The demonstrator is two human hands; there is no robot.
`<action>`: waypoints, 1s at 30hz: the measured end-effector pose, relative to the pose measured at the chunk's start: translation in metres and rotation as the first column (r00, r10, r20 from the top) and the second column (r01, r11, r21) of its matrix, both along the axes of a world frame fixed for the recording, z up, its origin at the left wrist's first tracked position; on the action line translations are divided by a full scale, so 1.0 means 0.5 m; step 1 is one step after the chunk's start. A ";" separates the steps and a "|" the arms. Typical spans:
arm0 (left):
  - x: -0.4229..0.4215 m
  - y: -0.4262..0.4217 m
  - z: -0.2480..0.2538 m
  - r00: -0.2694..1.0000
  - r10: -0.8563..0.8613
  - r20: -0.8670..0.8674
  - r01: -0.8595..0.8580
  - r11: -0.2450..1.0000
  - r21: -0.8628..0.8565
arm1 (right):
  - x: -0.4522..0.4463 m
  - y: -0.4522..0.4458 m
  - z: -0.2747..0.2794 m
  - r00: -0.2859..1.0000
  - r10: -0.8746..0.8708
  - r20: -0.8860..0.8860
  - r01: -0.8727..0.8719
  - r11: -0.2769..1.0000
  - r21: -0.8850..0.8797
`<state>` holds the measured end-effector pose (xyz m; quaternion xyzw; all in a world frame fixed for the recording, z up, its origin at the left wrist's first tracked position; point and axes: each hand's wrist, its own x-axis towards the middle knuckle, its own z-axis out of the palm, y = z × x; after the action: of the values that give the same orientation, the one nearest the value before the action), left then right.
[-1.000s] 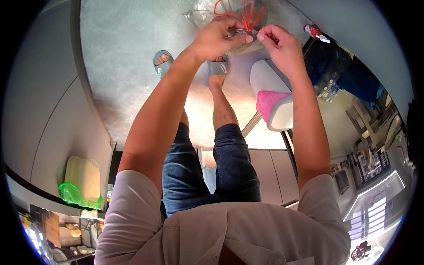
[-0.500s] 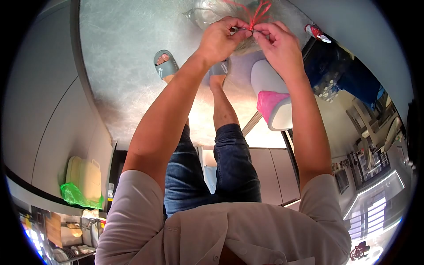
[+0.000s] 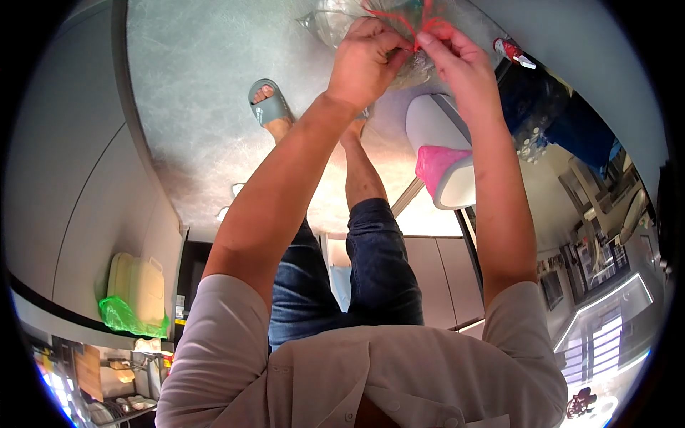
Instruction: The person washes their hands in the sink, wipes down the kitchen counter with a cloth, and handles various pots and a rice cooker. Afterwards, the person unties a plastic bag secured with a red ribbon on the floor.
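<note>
A clear plastic bag (image 3: 327, 21) stands on the floor at the top of the head view. Red string (image 3: 391, 16) is wound at its gathered neck, with loose ends reaching upward. My left hand (image 3: 365, 65) is closed, thumb and fingers pinching the string at the neck. Facing it, my right hand (image 3: 460, 63) also pinches the red string between thumb and forefinger. The fingertips of both hands almost meet. Most of the bag's neck is hidden behind them, and I cannot make out the bag's contents.
Below my right hand is a white bin (image 3: 432, 118) with a pink liner (image 3: 435, 165). My slippered foot (image 3: 267, 103) rests on the grey floor (image 3: 193, 78). At left, a beige container (image 3: 135, 285) has a green bag (image 3: 125, 317) beside it. A red-and-white item (image 3: 514, 53) lies at upper right.
Both hands have shifted slightly right. The string ends, bunched upright before, now spread apart. My left fingers have curled in more, and small white objects show beside my left forearm.
</note>
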<state>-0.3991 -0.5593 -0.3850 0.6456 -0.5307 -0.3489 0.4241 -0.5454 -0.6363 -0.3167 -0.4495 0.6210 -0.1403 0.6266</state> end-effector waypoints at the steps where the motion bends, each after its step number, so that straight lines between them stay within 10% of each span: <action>1: -0.001 -0.001 -0.001 0.999 0.038 0.007 -0.038 0.999 -0.026 | -0.022 -0.005 -0.013 0.992 -0.092 0.081 0.085 0.993 0.084; 3: -0.004 -0.005 -0.005 0.993 0.114 0.018 -0.113 0.990 -0.080 | -0.056 -0.001 -0.027 0.978 -0.165 0.125 0.140 0.973 0.184; 5: -0.011 -0.008 -0.005 0.982 0.178 -0.067 -0.178 0.984 0.004 | -0.059 0.036 -0.003 0.970 0.194 -0.146 -0.220 0.958 -0.184; 10: -0.008 -0.016 -0.013 0.960 0.222 -0.170 -0.231 0.972 -0.035 | -0.055 0.088 0.015 0.716 0.433 -0.547 -0.697 0.492 -0.522; 14: 0.007 -0.004 -0.013 0.967 0.177 -0.185 -0.195 0.977 -0.084 | -0.040 0.056 0.003 0.957 -0.021 -0.289 -0.192 0.700 -0.688; 18: 0.011 0.010 -0.002 0.988 0.124 -0.092 -0.131 0.988 -0.076 | 0.004 -0.002 0.033 0.937 -0.316 -0.147 0.267 0.922 -0.280; 22: 0.006 0.014 -0.002 0.989 0.130 -0.065 -0.137 0.985 -0.105 | 0.003 0.000 -0.010 0.916 0.311 -0.252 -0.325 0.946 -0.015; 30: 0.024 0.029 -0.008 0.771 0.132 -0.623 0.160 0.906 0.391 | 0.010 0.070 -0.033 0.854 0.294 -0.429 -0.410 0.887 -0.210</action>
<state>-0.3871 -0.5447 -0.3887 0.5610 -0.2720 -0.6560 0.4254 -0.5406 -0.6013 -0.3332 -0.6633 0.6098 -0.0216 0.4332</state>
